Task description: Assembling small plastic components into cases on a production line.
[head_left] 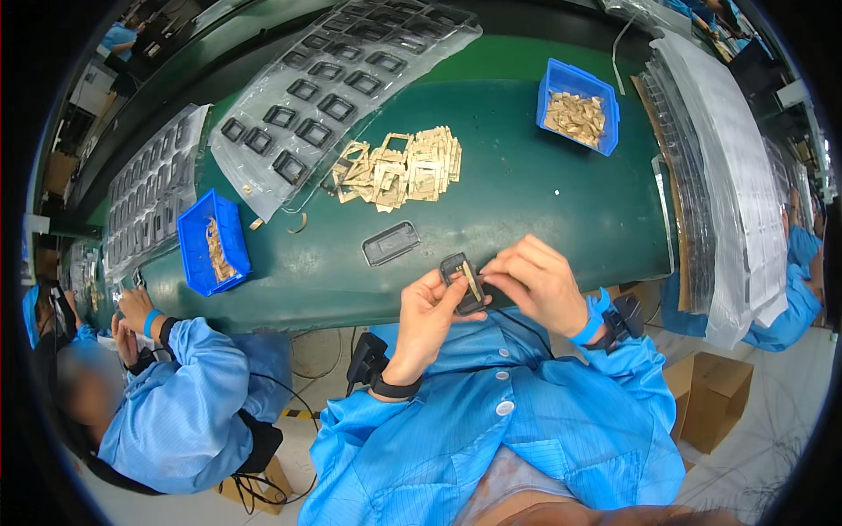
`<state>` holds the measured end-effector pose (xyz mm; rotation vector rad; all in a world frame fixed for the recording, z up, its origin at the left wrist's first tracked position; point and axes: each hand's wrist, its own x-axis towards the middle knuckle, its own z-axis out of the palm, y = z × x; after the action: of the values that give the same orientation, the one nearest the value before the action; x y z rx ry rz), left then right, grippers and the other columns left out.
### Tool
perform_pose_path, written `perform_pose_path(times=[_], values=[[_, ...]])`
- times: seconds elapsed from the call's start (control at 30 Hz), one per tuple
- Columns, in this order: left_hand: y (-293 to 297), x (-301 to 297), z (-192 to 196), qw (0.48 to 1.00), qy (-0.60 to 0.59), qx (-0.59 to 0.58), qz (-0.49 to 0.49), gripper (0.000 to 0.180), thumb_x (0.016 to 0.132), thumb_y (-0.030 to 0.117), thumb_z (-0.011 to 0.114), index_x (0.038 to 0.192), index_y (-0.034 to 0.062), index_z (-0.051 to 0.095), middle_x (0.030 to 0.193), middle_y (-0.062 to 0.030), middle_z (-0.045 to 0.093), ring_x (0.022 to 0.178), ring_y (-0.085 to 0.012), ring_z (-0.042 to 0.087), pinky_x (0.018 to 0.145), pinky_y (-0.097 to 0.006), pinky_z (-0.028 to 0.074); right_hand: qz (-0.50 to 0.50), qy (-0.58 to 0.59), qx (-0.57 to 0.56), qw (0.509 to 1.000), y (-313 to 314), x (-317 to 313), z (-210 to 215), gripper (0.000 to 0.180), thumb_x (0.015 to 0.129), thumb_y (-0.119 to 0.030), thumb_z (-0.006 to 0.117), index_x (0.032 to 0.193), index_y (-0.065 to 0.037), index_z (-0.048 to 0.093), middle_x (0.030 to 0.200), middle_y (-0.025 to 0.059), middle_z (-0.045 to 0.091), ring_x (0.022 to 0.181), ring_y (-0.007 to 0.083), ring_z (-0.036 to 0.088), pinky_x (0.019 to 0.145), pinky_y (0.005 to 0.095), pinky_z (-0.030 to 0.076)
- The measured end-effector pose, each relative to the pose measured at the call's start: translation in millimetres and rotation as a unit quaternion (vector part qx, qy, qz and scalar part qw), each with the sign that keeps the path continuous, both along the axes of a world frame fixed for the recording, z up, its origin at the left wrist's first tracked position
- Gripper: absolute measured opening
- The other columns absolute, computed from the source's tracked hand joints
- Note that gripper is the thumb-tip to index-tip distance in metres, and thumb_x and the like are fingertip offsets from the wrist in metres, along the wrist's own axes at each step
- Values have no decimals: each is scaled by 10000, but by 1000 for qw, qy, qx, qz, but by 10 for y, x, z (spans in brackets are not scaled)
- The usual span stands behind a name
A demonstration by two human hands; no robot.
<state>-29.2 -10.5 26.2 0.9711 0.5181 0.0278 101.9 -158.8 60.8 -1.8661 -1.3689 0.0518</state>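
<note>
Head view is showing you working at the near edge of a green table (544, 202), both hands raised just in front of your blue smock. Your left hand (427, 309) is closing around a small black frame (463, 282), thumb and fingers wrapping its lower end and holding it upright between your two hands. Your right hand (537, 282) is pinching a thin gold strip (474, 282) between thumb and forefinger, and that strip is lying against the face of the black frame, touching it. Just beyond your hands, a second black frame (391, 243) is lying flat on the table. Farther off, a loose pile of gold stamped parts (399, 167) is sitting near the middle of the table, and to the far right a blue bin (579, 105) is holding more gold pieces. On the left, another blue bin (213, 243) is sitting near the table edge, with a few gold pieces inside. A clear plastic tray (333, 88) with black frames seated in its pockets is stretching across the far left. To your left, another person in a blue smock (189, 394) is working at the same table, hands near the edge.
</note>
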Motion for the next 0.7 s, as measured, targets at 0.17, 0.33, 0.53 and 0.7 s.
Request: perform_pose_path(times=[0.17, 0.33, 0.53, 0.7], values=[[-114, -15, 11, 1000, -9, 8, -6, 268, 1035, 110, 544, 1249, -44, 592, 1069, -125, 719, 905, -238, 738, 710, -323, 644, 7, 9, -12, 1000, 78, 91, 24, 146, 774, -62, 762, 889, -43, 674, 865, 68, 644, 792, 273, 606, 693, 367, 504], [-158, -19, -36, 999, -10, 43, -3, 236, 1030, 88, 544, 1219, -40, 602, 1058, -107, 719, 895, -199, 729, 694, -302, 634, 30, -8, -34, 999, 106, 124, 13, 156, 757, -57, 770, 879, -44, 673, 854, 65, 636, 784, 267, 596, 688, 365, 495], [-162, -1, -42, 998, -5, 70, 3, 200, 1026, 74, 547, 1181, -33, 613, 1035, -87, 719, 878, -153, 717, 681, -276, 621, 36, -32, -60, 997, 125, 122, -8, 153, 787, -105, 747, 878, -61, 632, 845, 66, 586, 805, 276, 590, 695, 384, 495], [-150, 11, -2, 997, 10, 80, 13, 191, 1021, 60, 548, 1172, -38, 612, 1020, -82, 719, 871, -146, 714, 674, -267, 617, 10, -44, -31, 998, 151, 97, -15, 160, 774, -97, 753, 871, -58, 631, 832, 66, 580, 799, 270, 590, 698, 383, 490]])
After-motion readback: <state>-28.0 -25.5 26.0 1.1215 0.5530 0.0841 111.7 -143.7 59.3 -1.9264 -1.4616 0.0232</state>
